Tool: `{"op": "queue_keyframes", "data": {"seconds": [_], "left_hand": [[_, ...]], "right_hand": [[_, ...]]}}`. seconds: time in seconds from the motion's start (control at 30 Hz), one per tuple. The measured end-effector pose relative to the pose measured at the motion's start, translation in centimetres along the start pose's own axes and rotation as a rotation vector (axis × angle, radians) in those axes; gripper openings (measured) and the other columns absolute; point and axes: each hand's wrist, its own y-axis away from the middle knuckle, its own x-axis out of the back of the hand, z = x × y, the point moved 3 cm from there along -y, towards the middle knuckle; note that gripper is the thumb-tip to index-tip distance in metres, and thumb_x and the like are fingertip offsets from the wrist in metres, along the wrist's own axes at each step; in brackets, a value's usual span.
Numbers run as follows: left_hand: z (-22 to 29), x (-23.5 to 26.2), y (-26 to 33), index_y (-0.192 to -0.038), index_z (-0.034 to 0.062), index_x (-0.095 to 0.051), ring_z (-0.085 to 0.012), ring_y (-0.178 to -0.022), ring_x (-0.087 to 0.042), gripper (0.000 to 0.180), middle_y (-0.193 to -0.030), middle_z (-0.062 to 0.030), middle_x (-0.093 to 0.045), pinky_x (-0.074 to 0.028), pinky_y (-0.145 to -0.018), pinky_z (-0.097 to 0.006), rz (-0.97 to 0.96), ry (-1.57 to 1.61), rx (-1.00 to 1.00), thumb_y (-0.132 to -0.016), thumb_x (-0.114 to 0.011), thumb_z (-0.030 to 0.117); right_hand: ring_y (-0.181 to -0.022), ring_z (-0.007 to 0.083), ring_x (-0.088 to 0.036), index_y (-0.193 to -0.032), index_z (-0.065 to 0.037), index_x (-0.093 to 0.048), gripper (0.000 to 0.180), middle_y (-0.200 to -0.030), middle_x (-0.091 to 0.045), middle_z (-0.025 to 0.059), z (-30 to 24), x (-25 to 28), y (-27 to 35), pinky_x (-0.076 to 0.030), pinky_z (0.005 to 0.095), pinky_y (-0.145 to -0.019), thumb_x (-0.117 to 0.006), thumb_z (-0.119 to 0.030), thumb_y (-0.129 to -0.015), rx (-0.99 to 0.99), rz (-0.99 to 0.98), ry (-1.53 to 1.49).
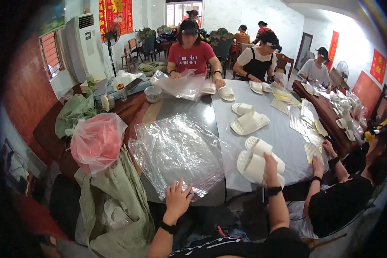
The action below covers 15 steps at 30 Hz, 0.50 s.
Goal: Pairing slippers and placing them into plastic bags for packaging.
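My left hand [177, 198] lies spread on the near edge of a pile of clear plastic bags [176, 150] on the grey table [284, 135]. My right hand [270, 164] grips a pair of white slippers [254, 160], stacked sole to sole and lifted just above the table's near right edge. Both wrists wear black bands.
More white slippers [248, 122] lie mid-table, others [226, 93] by the person in red across from me. A person in black [344, 202] sits close on my right. A pink bag [96, 142] and green sacks [116, 202] stand at my left. Several people work around the tables.
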Motion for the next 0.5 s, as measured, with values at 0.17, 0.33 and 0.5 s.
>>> {"op": "queue_keyframes", "data": {"seconds": [0.17, 0.33, 0.5], "left_hand": [[0.3, -1.4, -0.5, -0.117, 0.012, -0.056, -0.0286, -0.113, -0.042, 0.042, -0.123, -0.0114, -0.049, -0.033, -0.09, -0.043, 0.116, -0.143, -0.017, -0.082, -0.056, 0.036], [0.2, 0.2, -1.1, -0.115, 0.0025, -0.054, -0.028, -0.107, -0.045, 0.044, -0.119, -0.0087, -0.052, -0.037, -0.086, -0.043, 0.026, -0.031, 0.097, -0.08, -0.058, 0.03], [0.0, 1.5, -1.6, -0.116, 0.0089, -0.055, -0.0301, -0.108, -0.045, 0.039, -0.118, -0.009, -0.052, -0.037, -0.086, -0.047, 0.076, -0.034, 0.031, -0.079, -0.058, 0.02]], "right_hand": [[-0.086, 0.0223, -0.061, -0.112, 0.001, -0.05, 0.035, -0.1, -0.06, 0.0112, -2.4, -2.5, 10.0, -0.051, 0.0341, -0.076, -0.052, -0.023, -0.085, -0.318, -0.27, -0.166], [-0.095, 0.0204, -0.059, -0.119, 0.003, -0.046, 0.038, -0.111, -0.057, 0.0128, -2.3, -6.8, 15.5, -0.047, 0.0322, -0.083, -0.046, -0.022, -0.09, -0.47, -0.491, -0.076], [-0.101, 0.0191, -0.057, -0.123, 0.004, -0.043, 0.039, -0.115, -0.056, 0.0131, -2.2, -7.4, 17.4, -0.045, 0.0313, -0.087, -0.043, -0.021, -0.092, -0.582, -0.626, 0.03]]}}
